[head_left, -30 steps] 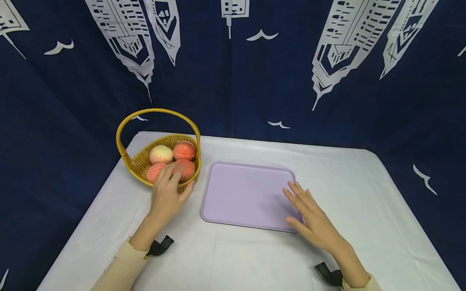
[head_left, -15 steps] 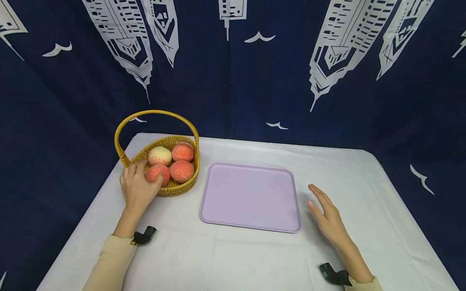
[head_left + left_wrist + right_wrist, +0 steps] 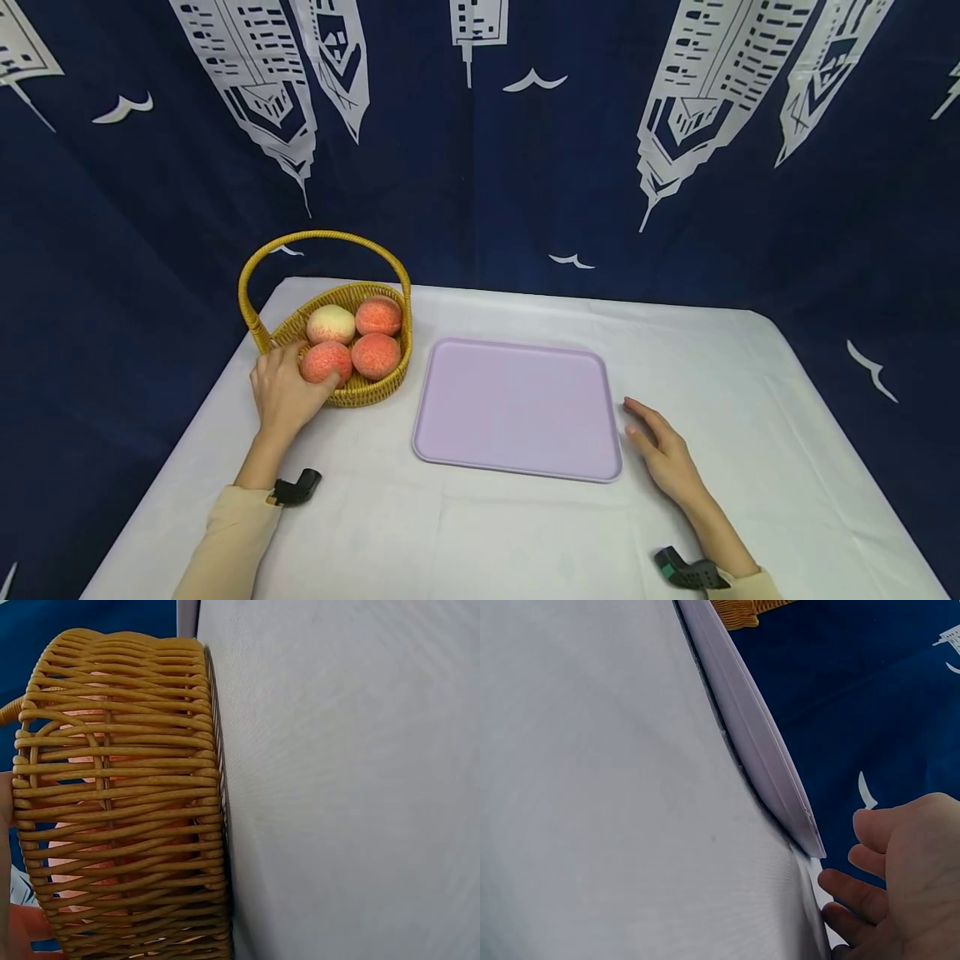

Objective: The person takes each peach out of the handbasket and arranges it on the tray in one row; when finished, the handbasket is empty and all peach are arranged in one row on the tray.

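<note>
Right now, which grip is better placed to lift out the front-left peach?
Left, probably: the left grip spans the front-left peach, whereas the right grip is empty beside the tray.

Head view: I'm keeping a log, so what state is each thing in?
Brown oval wicker basket: upright, loaded.
Near-left round coral peach: in the basket, gripped.
Mostly cream round peach: in the basket.
Two other coral peaches: in the basket.
Lavender rectangular tray: lying flat, face up.
White tablecloth: spread, lightly creased.
Navy printed cloth: hanging.
Left hand: curled around the near-left peach.
Right hand: relaxed, holding nothing.
Black wrist cameras: worn.
</note>
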The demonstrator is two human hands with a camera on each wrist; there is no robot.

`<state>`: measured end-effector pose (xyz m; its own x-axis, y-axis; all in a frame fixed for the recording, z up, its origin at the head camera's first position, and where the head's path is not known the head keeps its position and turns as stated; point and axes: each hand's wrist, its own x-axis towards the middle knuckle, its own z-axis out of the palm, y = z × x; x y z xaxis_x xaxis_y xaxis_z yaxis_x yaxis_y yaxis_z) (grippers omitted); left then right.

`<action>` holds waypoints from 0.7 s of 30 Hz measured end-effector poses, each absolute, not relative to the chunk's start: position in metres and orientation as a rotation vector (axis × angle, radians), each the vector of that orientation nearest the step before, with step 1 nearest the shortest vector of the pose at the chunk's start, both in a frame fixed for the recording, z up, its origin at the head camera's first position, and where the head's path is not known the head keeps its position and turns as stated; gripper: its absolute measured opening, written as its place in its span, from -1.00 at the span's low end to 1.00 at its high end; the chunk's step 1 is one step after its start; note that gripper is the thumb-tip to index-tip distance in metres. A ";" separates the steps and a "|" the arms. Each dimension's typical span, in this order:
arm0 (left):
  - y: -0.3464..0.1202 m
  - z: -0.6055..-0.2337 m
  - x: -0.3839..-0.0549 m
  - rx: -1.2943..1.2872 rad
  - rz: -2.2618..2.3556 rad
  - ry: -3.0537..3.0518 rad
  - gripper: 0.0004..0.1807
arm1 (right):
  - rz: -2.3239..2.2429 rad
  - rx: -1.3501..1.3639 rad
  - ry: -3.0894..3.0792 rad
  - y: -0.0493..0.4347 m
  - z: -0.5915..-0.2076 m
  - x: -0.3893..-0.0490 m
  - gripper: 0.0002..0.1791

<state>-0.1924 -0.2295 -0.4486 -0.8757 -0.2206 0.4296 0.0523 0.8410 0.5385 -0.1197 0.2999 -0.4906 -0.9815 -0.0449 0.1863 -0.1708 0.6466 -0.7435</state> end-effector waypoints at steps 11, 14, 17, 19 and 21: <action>-0.226 -0.451 -0.193 0.148 -0.789 -2.594 -0.36 | 1.266 0.236 -2.729 0.299 -0.493 -0.121 -0.52; -0.226 -0.451 -0.194 0.151 -0.783 -2.591 -0.36 | 1.239 0.266 -2.726 0.299 -0.494 -0.120 -0.54; -0.226 -0.451 -0.194 0.159 -0.785 -2.589 -0.36 | 1.200 0.292 -2.722 0.299 -0.497 -0.120 -0.55; -0.226 -0.451 -0.194 0.164 -0.788 -2.584 -0.36 | 1.185 0.311 -2.717 0.299 -0.498 -0.120 -0.56; -0.225 -0.451 -0.195 0.168 -0.794 -2.579 -0.36 | 1.177 0.326 -2.713 0.299 -0.498 -0.121 -0.56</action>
